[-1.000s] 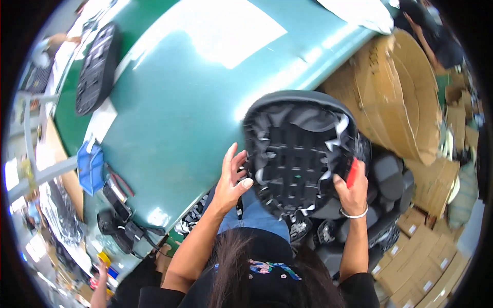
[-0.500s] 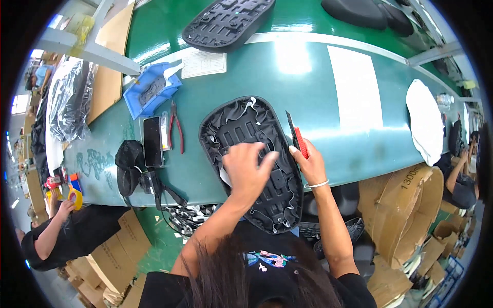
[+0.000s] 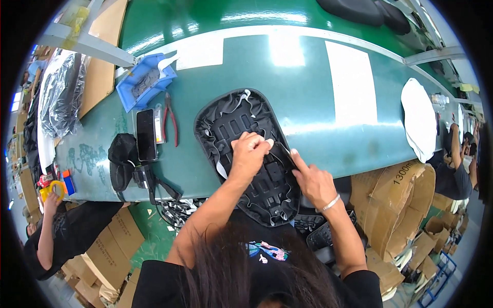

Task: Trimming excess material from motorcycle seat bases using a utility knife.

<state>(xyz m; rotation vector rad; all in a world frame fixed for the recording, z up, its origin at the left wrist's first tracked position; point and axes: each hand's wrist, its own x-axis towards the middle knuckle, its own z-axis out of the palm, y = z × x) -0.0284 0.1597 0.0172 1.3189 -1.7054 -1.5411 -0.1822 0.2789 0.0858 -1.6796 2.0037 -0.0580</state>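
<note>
An upturned black seat (image 3: 231, 126) lies at the table's near edge, its ribbed plastic underside showing. Gathered black cover fabric and bits of white strip run around its inner rim. Over the middle of the seat, my left hand (image 3: 248, 158) is closed in a pinch; what its fingers grip is too small to tell. My right hand (image 3: 316, 184) is closed around a utility knife, whose handle is now mostly hidden by the fingers. The thin knife blade (image 3: 285, 149) points over the seat's right rim toward my left hand.
Left on the green table (image 3: 200, 84) are a blue bin (image 3: 146, 82), red-handled pliers (image 3: 169, 120), a phone (image 3: 147, 134) and a black strapped pouch (image 3: 122, 161). White sheets lie beyond. A large carton (image 3: 393, 205) stands at right; a co-worker's hand (image 3: 51, 203) holds yellow tape.
My left hand has gone from spread fingers to a pinch. The right hand has turned, lowering the raised red knife to the seat's rim. A second upturned seat at the far side has left view.
</note>
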